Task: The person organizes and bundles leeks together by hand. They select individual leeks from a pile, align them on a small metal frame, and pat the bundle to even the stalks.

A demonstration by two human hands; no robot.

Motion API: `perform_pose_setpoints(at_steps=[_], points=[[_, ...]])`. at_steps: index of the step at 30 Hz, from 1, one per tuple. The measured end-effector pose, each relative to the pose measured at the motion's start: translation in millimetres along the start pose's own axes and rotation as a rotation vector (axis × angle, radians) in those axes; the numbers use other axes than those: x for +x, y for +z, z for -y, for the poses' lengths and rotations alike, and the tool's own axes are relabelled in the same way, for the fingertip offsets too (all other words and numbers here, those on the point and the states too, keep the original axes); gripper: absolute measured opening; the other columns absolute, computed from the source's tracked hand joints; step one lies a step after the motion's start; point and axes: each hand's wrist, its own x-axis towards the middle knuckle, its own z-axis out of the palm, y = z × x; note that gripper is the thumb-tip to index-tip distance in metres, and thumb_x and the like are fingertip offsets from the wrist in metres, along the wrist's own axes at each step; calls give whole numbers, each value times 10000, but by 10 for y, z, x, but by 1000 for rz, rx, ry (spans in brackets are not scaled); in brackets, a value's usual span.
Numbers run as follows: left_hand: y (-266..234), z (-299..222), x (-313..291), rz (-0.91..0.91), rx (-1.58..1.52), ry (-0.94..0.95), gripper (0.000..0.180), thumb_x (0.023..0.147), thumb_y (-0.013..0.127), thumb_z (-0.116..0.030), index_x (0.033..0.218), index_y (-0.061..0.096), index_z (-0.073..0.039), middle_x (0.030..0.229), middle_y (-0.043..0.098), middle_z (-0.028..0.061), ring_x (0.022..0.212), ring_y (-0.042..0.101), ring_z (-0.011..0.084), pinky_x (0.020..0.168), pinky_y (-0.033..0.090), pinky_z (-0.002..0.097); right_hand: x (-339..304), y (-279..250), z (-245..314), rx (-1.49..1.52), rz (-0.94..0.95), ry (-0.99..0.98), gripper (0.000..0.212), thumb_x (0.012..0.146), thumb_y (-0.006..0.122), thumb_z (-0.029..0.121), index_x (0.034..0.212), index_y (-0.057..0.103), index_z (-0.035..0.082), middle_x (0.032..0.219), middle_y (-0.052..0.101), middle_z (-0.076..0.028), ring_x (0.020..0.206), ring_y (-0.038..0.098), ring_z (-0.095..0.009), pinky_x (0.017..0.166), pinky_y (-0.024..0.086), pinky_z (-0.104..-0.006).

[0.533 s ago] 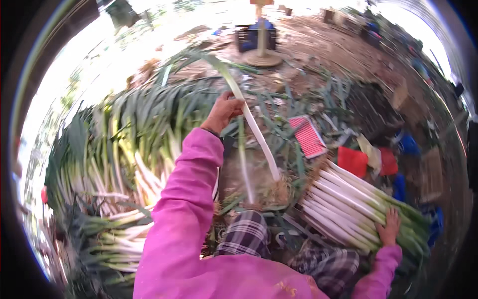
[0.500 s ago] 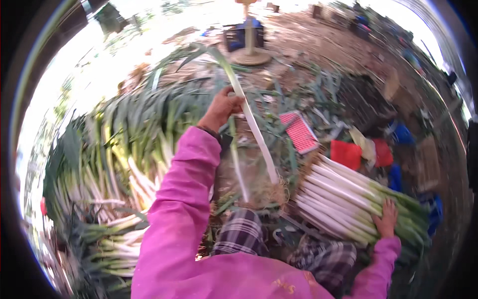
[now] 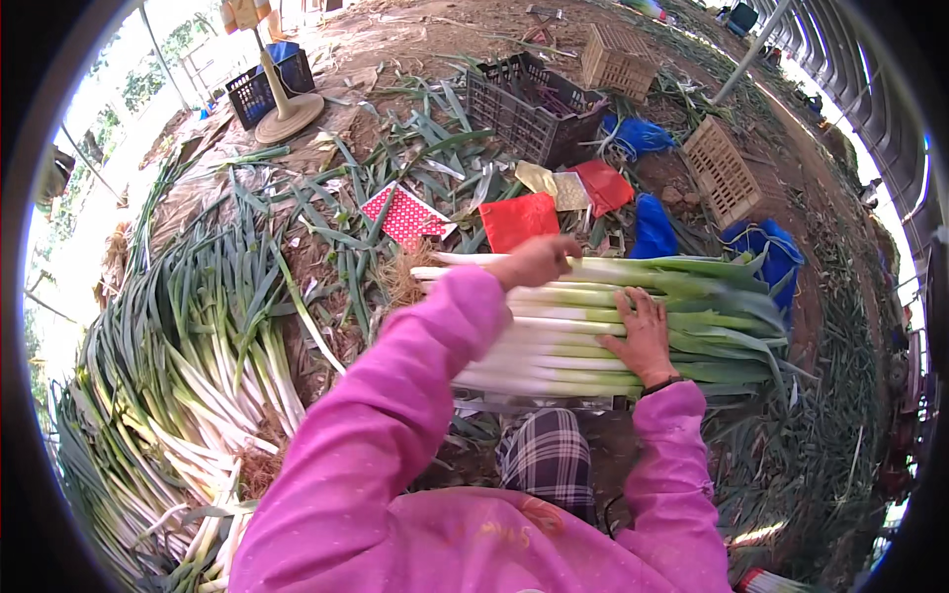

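A neat stack of trimmed leeks [image 3: 554,341] lies in front of me, white stems to the left and green tops to the right. My left hand [image 3: 539,260], in a pink sleeve, is closed around a single leek [image 3: 465,261] that lies along the far edge of the stack. On the middle of the stack my right hand [image 3: 643,334] rests flat with its fingers spread, holding nothing.
A large heap of untrimmed leeks [image 3: 198,346] fills the ground on my left. Beyond the stack lie a red dotted sheet [image 3: 405,212], a red bag [image 3: 519,219] and blue bags [image 3: 756,247]. Farther off are a black crate [image 3: 524,99], woven baskets [image 3: 722,168] and a fan stand [image 3: 287,114].
My left hand, which held a leek raised over the heap, has swung right and brought it down onto the far edge of the stack. My right hand stays on the stack.
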Motion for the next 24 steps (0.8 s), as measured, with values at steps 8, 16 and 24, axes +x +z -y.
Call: perform_pose_setpoints(at_steps=[8,16,24], points=[[678,88,112,-278,358,208,316,858,523,-123,1141,629,-213,987,595,94,1011,549,283,871,390,447,59,-24,8,2,-55,-25,737,656,763,421,1251,555,39,1262,469,-144,1212,396,-307,1025,279,-437],[604,444,-86,-245,373,158,276,907,492,-189,1141,638,-207,915,602,142,943,568,337,828,421,464,125,-31,-18,42,36,-1,707,679,740,449,1253,569,74,1264,472,-148,1237,373,-343,1040,277,-500],[43,346,-617,34,470,-231,402,936,433,-349,1306,507,-210,1146,575,198,1100,520,376,968,357,525,119,26,-163,-171,25,149,741,790,563,605,1351,479,127,1440,372,-76,1382,242,-290,1091,181,-575]])
